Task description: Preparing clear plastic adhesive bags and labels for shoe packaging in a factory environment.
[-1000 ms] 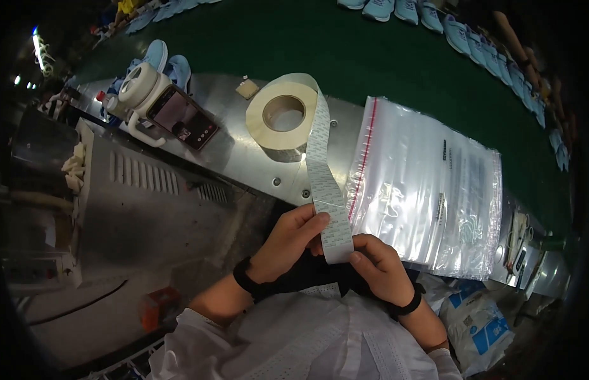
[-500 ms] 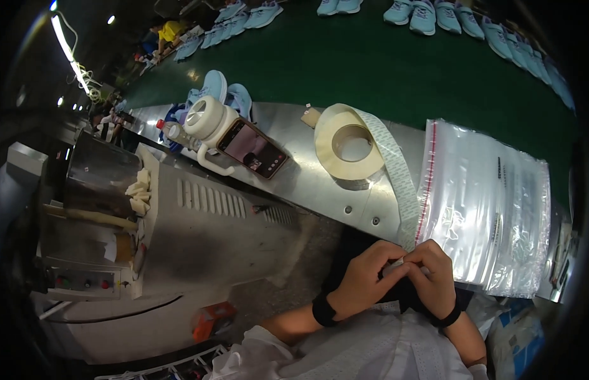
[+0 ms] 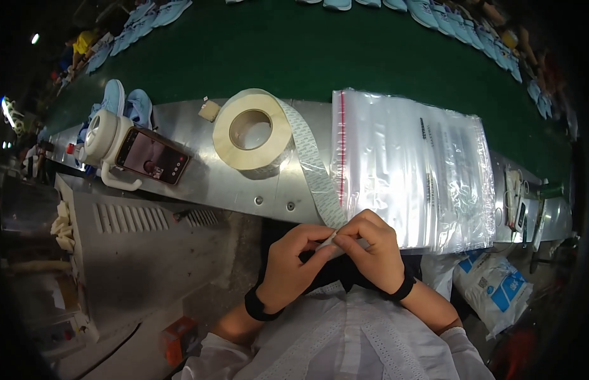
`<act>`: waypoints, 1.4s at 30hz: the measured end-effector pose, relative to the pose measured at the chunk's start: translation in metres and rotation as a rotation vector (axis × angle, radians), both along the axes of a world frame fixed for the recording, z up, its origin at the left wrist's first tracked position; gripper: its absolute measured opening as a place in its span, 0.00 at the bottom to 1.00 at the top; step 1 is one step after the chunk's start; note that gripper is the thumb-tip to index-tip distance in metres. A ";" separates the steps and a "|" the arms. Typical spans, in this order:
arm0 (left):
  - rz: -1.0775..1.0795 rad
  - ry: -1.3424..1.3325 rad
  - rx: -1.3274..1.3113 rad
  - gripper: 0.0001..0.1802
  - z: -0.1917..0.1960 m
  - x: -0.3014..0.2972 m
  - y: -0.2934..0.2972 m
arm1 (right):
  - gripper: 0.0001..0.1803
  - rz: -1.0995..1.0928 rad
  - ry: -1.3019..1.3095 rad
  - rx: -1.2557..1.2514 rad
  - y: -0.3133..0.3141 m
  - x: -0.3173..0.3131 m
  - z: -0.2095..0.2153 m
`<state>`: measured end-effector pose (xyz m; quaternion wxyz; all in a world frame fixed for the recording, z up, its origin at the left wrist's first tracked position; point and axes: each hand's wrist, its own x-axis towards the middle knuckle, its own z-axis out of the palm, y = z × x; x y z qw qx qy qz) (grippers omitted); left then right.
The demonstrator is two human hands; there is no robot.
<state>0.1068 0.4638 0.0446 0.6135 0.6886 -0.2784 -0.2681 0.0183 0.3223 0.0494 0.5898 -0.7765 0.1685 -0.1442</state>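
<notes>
In front of my body, my left hand (image 3: 295, 261) and my right hand (image 3: 374, 251) meet, thumbs and fingertips pinched close together. Between them is the free end of a pale sticker strip (image 3: 312, 170) with a printed backing. It runs down over the table edge from a thick cream sticker roll (image 3: 223, 134) lying on its side. My fingers hide most of the strip's tip. Just right of the strip lies a stack of clear plastic zip bags (image 3: 395, 158) with a red seal line, nearest to my right hand.
Left of the roll, a phone (image 3: 151, 156) leans on a white handled tumbler (image 3: 102, 136). Light-blue shoes (image 3: 141, 109) stand behind it, and more line the far side of the green belt (image 3: 256, 54). A metal machine (image 3: 142, 259) stands low left; a white sack (image 3: 494, 288) is low right.
The view has swung to the right, so the table's contents appear farther left. My hands keep the same pinch on the strip, with only slight finger movement.
</notes>
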 end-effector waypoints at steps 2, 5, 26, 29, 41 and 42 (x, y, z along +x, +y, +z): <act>0.018 0.069 -0.029 0.09 -0.002 0.000 -0.001 | 0.04 0.002 -0.087 -0.218 -0.001 0.000 -0.001; -0.007 0.160 -0.077 0.07 -0.010 0.006 -0.001 | 0.05 0.023 -0.142 -0.206 -0.003 0.001 -0.001; -0.096 0.792 -0.297 0.25 -0.051 0.008 -0.066 | 0.22 0.085 0.570 -0.833 -0.040 -0.011 -0.013; -0.112 0.835 -0.306 0.29 -0.051 0.013 -0.067 | 0.24 0.089 0.601 -0.869 -0.046 -0.005 -0.016; -0.090 0.879 -0.375 0.24 -0.051 0.015 -0.068 | 0.19 0.086 0.678 -0.937 -0.055 0.002 -0.027; -0.090 0.881 -0.358 0.24 -0.050 0.016 -0.068 | 0.19 0.086 0.676 -0.934 -0.055 0.002 -0.027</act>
